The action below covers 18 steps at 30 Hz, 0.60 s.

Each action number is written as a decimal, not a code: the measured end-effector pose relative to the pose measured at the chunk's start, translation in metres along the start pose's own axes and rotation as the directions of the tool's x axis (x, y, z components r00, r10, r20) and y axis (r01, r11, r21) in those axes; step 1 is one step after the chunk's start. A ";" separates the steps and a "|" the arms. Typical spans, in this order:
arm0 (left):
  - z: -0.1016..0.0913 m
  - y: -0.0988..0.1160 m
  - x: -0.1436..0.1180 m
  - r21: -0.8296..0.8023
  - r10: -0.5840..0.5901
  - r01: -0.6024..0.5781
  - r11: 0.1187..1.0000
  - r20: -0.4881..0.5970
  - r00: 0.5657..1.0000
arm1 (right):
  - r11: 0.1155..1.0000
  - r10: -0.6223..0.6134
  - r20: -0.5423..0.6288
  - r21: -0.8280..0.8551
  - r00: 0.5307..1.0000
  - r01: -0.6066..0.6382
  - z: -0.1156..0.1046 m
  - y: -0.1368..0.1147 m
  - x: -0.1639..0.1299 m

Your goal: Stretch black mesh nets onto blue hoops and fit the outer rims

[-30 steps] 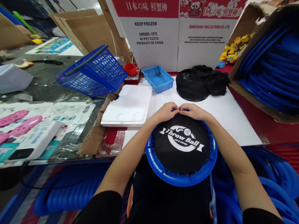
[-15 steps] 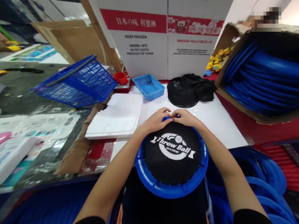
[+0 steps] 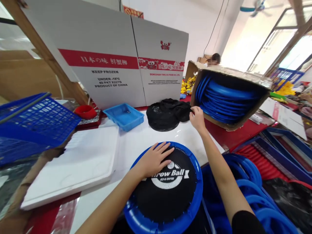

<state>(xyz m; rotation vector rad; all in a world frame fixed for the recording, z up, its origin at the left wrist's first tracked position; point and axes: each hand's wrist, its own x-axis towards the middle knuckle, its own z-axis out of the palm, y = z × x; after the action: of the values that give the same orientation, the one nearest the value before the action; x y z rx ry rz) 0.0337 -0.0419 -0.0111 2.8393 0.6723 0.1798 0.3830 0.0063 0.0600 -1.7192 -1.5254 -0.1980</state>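
Note:
A round throw-ball disc [image 3: 170, 201] with a blue plastic rim and a black mesh face lies in front of my body, its white "Throw Ball" print facing up. My left hand [image 3: 154, 159] rests flat on its upper part, fingers spread, covering some of the lettering. Farther off, my right hand [image 3: 198, 118] reaches to the right end of a pile of black mesh fabric [image 3: 163, 113]. Its fingertips are pinched on the fabric's edge. Some of the pile is round and flat, the rest is crumpled.
A light blue tray [image 3: 125, 117] and a white foam slab [image 3: 73, 162] sit on the left. Behind stands a printed white carton [image 3: 109, 78]. At right, a cardboard box [image 3: 234, 73] holds blue rings; more blue rings [image 3: 243, 182] are stacked below. A person's head shows behind the box.
Both hands were together at the disc's far rim. Now my left hand lies flat on the mesh, and my right hand has moved away to the black fabric. The view has swung right.

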 end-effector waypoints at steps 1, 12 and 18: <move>0.001 -0.006 0.002 0.003 -0.026 0.026 1.000 -0.013 1.000 | 0.996 -0.023 -0.049 -0.084 0.999 0.018 -0.017 0.003 0.007; -0.006 -0.019 -0.007 -0.008 -0.296 0.302 0.953 -0.230 0.927 | 0.666 0.057 0.094 -0.745 0.994 0.032 -0.211 0.082 0.094; 0.004 0.000 -0.010 -0.049 -0.190 0.194 0.980 0.078 0.979 | 0.547 0.002 0.249 -0.811 0.969 0.207 -0.219 0.077 0.082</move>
<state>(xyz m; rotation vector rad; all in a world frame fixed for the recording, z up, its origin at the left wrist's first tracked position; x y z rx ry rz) 0.0260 -0.0474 -0.0159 2.6923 0.9048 0.0620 0.5564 -0.0687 0.2178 -2.4468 -1.8540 -0.9744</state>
